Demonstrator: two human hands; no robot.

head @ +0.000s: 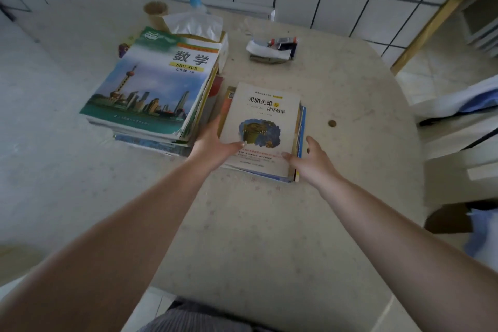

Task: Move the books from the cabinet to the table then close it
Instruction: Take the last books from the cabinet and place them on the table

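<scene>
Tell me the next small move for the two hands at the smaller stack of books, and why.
Probably let go and draw both hands back. The left hand and right hand flank the cream-covered paperback topping the smaller stack, which already rests flat on the pale speckled table beside the taller stack under the blue-and-green skyline textbook. The cabinet is out of view.

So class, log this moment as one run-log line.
stage: setting stack down | left hand: on white book | right hand: at stack edge | table: two stacks
</scene>
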